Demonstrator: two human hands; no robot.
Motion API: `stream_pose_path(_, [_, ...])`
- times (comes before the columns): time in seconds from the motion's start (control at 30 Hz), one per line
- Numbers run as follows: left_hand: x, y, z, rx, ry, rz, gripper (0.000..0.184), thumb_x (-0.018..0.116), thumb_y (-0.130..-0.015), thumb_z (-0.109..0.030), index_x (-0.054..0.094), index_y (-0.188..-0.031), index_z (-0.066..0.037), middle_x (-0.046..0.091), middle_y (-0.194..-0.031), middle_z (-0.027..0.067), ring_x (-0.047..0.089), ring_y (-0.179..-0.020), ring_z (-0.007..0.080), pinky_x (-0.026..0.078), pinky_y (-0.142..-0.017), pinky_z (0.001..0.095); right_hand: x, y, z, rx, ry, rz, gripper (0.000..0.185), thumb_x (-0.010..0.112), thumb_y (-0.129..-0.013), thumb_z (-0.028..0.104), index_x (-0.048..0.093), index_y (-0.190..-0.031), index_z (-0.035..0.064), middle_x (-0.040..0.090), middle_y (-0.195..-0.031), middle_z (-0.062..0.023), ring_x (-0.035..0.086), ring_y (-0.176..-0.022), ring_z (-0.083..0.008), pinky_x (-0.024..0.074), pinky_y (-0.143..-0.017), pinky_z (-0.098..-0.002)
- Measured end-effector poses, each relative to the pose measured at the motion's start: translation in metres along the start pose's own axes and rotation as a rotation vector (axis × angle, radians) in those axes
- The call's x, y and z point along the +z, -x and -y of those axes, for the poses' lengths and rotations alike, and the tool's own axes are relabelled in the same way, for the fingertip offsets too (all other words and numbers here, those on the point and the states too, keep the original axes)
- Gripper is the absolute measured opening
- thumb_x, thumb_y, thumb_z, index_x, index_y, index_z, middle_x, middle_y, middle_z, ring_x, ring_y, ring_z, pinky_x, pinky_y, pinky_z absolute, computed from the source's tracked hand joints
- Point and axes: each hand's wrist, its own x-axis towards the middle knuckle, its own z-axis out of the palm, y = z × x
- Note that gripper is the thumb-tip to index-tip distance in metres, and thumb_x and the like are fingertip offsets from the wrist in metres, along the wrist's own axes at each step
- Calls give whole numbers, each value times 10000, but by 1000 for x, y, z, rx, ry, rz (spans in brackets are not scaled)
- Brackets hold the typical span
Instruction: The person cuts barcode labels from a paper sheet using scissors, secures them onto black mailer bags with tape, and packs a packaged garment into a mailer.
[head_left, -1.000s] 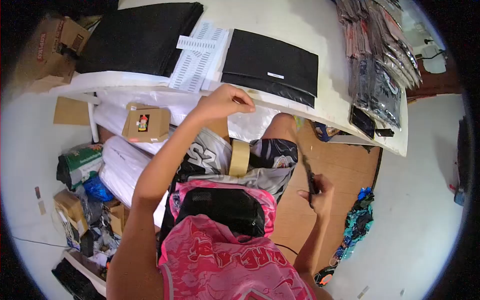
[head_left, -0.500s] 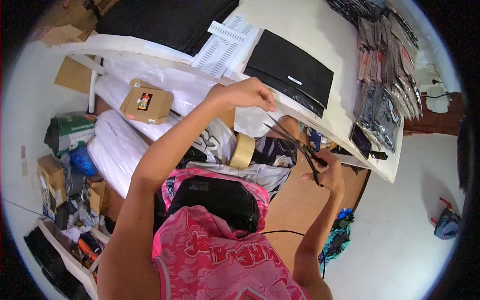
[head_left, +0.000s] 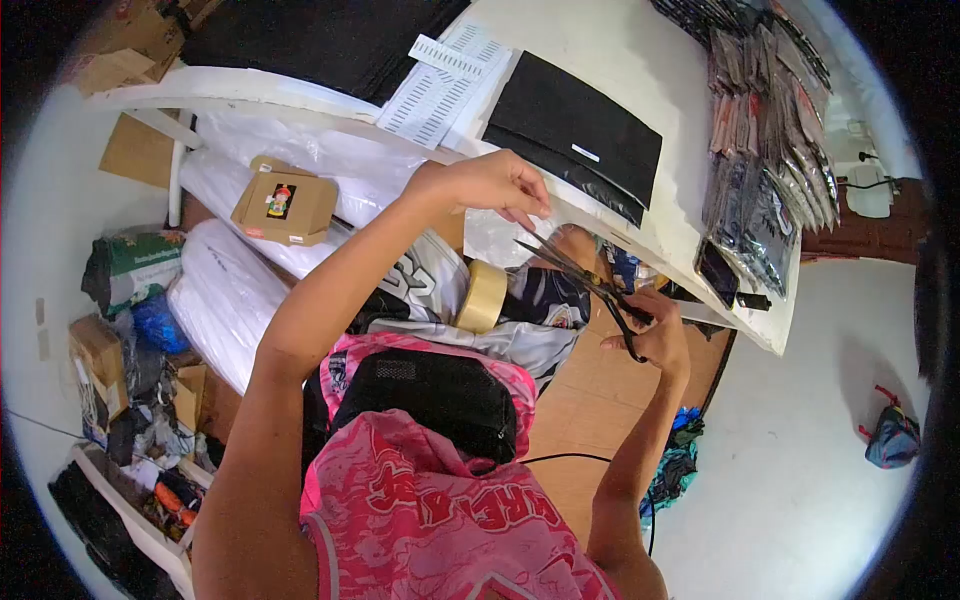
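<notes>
My left hand (head_left: 500,190) is raised at the table's front edge, its thumb and fingertips pinched together; what they hold, if anything, is too small to make out. My right hand (head_left: 652,328) grips black-handled scissors (head_left: 585,278), whose blades are parted and point up-left, just below my left fingertips. On the table beyond lies a black pouch (head_left: 575,130) with a small white label. Sheets of printed labels (head_left: 440,90) lie left of it. A roll of tan tape (head_left: 482,297) rests on my lap.
Stacked packed garments (head_left: 760,150) and a phone (head_left: 716,272) lie on the white table (head_left: 625,30) at the right. A cardboard box (head_left: 285,205) sits on plastic-wrapped rolls (head_left: 225,295) at the left. A black bag (head_left: 425,400) is at my waist.
The scissors have been raised from my right side toward my left fingertips, and their blades have parted. My left hand has shifted slightly right. The view has also turned.
</notes>
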Motion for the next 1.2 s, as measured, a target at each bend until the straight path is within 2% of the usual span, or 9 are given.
stream_pose_path(0.27, [3, 7, -4, -33, 15, -6, 192, 697, -869, -230, 683, -967, -65, 675, -942, 25, 682, -863, 135, 506, -750, 254, 0, -3, -4, 18, 23, 8, 713, 958, -402, 321, 655, -899, -91, 548, -751, -50, 490, -609, -129, 391, -536, -265])
stream_pose_path(0.37, [4, 10, -4, -41, 32, -13, 194, 686, -877, -227, 676, -985, -66, 673, -973, 28, 675, -896, 134, 511, -765, 265, 0, -5, -4, -63, 45, 11, 693, 955, -409, 318, 660, -891, -82, 532, -729, -37, 478, -597, -126, 380, -526, -267])
stream_pose_path(0.67, [5, 15, 4, -29, 109, -55, 216, 642, -909, -234, 657, -1031, -57, 657, -1014, 43, 642, -992, 140, 558, -799, 317, 4, -6, 3, -47, 65, -4, 616, 947, -417, 295, 684, -854, -50, 504, -669, -35, 446, -553, -129, 334, -487, -286])
stream_pose_path(1.07, [3, 17, 5, -69, 223, -6, 312, 574, -952, -330, 603, -1105, -60, 599, -1125, 54, 599, -1051, 192, 546, -840, 364, 4, -9, -5, -103, 80, -23, 571, 934, -425, 288, 695, -834, -31, 498, -632, -49, 436, -534, -154, 321, -477, -309])
stream_pose_path(1.13, [1, 18, 8, -45, 269, 61, 294, 656, -902, -216, 580, -1138, -58, 576, -1143, 58, 584, -1057, 196, 530, -865, 352, 5, -9, -5, -89, 56, -22, 562, 932, -429, 285, 694, -828, -33, 503, -627, -58, 447, -534, -160, 330, -481, -311])
stream_pose_path(1.17, [1, 19, 11, -45, 268, 64, 294, 656, -902, -216, 580, -1138, -58, 576, -1143, 58, 584, -1057, 196, 530, -865, 352, 4, -9, -4, -86, 57, -25, 562, 932, -429, 285, 694, -828, -33, 503, -627, -58, 447, -534, -160, 330, -481, -311])
stream_pose_path(1.2, [1, 20, 13, 17, 222, 88, 331, 693, -846, -126, 572, -1146, -55, 571, -1145, 60, 583, -1056, 198, 519, -881, 346, 2, -10, 1, -94, 55, -12, 556, 931, -432, 278, 694, -827, -33, 505, -625, -63, 452, -534, -164, 338, -484, -311])
